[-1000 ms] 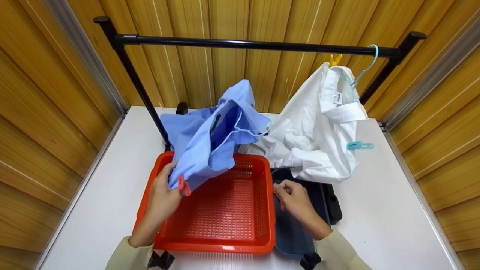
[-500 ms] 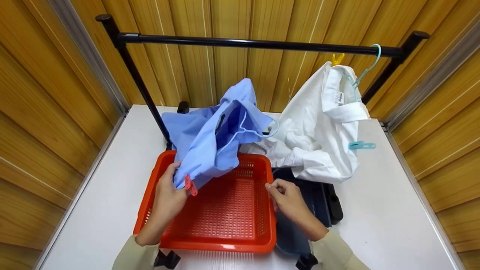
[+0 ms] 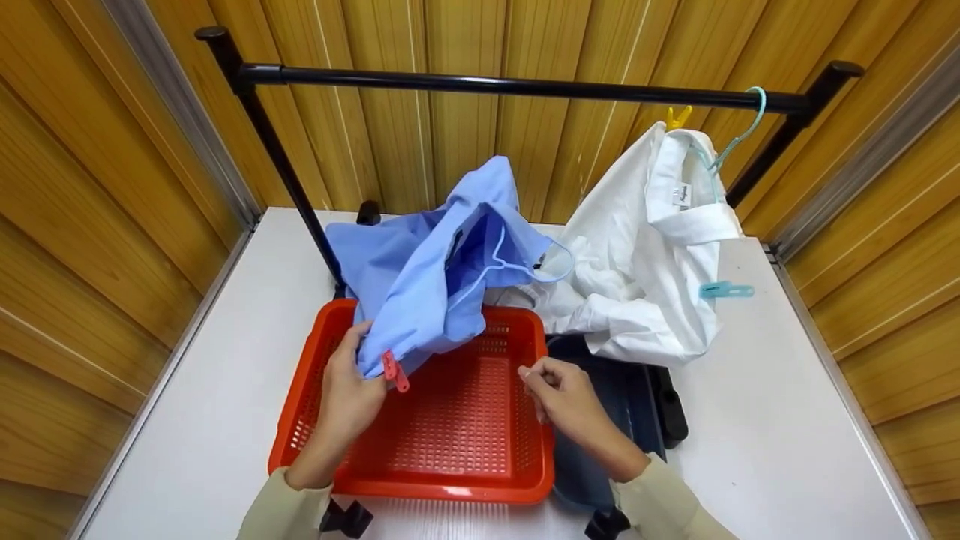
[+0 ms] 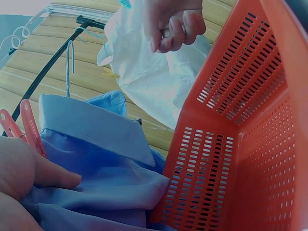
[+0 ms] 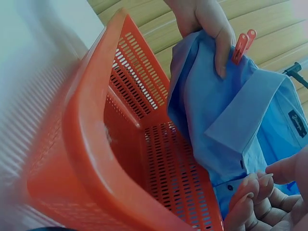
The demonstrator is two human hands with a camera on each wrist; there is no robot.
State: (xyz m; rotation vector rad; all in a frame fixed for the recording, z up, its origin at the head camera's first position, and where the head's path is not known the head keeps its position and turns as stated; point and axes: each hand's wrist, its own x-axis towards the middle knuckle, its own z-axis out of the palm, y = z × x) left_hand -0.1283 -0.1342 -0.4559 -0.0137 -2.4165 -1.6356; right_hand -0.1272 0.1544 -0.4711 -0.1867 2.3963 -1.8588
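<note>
My left hand (image 3: 350,390) grips a blue collared shirt (image 3: 409,300) over the left part of the red basket (image 3: 546,420); the thumb lies on the cloth in the left wrist view. Beside those fingers, a red clothespin (image 3: 394,371) is clipped on the shirt. A light-blue hanger (image 3: 499,264) sits inside the shirt, its hook pointing right. Above the basket's right rim hovers my right hand (image 3: 566,394), its fingers loosely curled and nothing visible in them. In the right wrist view, that hand (image 5: 269,207) appears near the shirt's buttoned front.
A black rail (image 3: 465,84) spans the back. From its right end a white garment (image 3: 637,300) hangs on a teal hanger (image 3: 739,139), with a yellow clothespin (image 3: 679,118) and a teal clothespin (image 3: 726,289) on it. A dark blue bin (image 3: 585,472) stands right of the basket.
My left hand has shifted slightly right with the shirt and its clothespin. The right hand has moved left, from beside the basket to over its right rim.
</note>
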